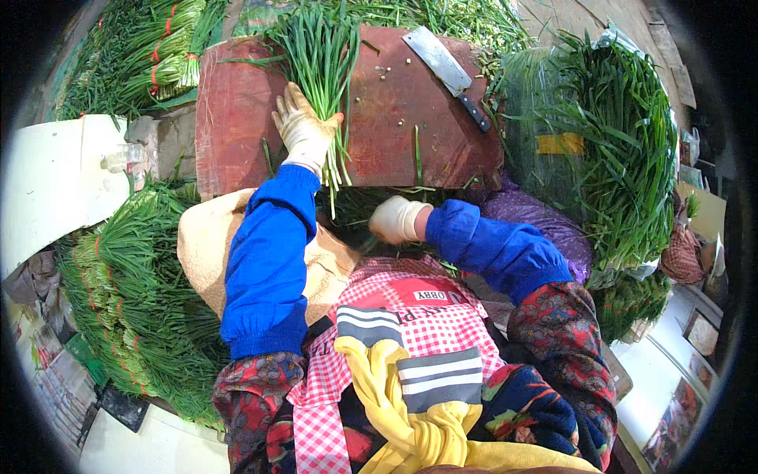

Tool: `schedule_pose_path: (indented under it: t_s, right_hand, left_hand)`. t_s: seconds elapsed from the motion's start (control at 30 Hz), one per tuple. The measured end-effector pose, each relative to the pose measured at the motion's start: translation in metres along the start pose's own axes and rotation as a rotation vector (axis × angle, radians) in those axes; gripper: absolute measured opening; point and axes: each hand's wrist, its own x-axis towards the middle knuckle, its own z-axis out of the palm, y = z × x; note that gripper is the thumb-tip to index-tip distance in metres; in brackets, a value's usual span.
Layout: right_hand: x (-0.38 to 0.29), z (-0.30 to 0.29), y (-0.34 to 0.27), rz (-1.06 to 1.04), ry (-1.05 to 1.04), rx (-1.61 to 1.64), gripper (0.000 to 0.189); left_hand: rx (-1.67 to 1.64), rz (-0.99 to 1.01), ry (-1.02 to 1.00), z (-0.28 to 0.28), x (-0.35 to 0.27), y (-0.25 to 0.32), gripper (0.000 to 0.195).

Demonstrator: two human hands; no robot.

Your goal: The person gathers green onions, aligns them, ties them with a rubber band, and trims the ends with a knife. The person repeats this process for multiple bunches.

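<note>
On a reddish-brown board (391, 142) lies a loose bunch of green Chinese chives (323, 71), leaves pointing away and pale stems over the near edge. My left hand (305, 130), in a stained white glove, rests spread against the bunch, its thumb across the stems. Below the board's near edge is my right hand (398, 220), also gloved, with its fingers curled and slightly blurred; whether it holds anything cannot be seen. A cleaver (441, 65) with a black handle lies at the board's right, among small cut stem bits.
Banded chive bundles (169, 53) are piled at the back left, with more bundles (118, 320) at the left. Loose chives (628, 148) are heaped at the right beside clear plastic. A purple woven sack (542, 222) sits below the board's right corner.
</note>
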Motion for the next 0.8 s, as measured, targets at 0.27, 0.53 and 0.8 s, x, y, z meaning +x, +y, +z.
schedule_pose_path:
  t_s: [0.27, 0.53, 0.8]
  right_hand:
    - [0.045, 0.028, -0.002, 0.029, 0.377, 1.625, 0.066]
    - [0.062, 0.004, -0.027, 0.084, 0.545, 2.024, 0.029]
    - [0.058, 0.012, -0.017, 0.267, 0.547, 1.308, 0.034]
  left_hand:
    - [-0.005, 0.008, 0.007, -0.003, 0.002, -0.001, 0.13]
    - [-0.086, -0.002, 0.009, -0.017, -0.007, 0.01, 0.138]
    - [0.092, 0.077, -0.002, -0.001, -0.009, 0.002, 0.137]
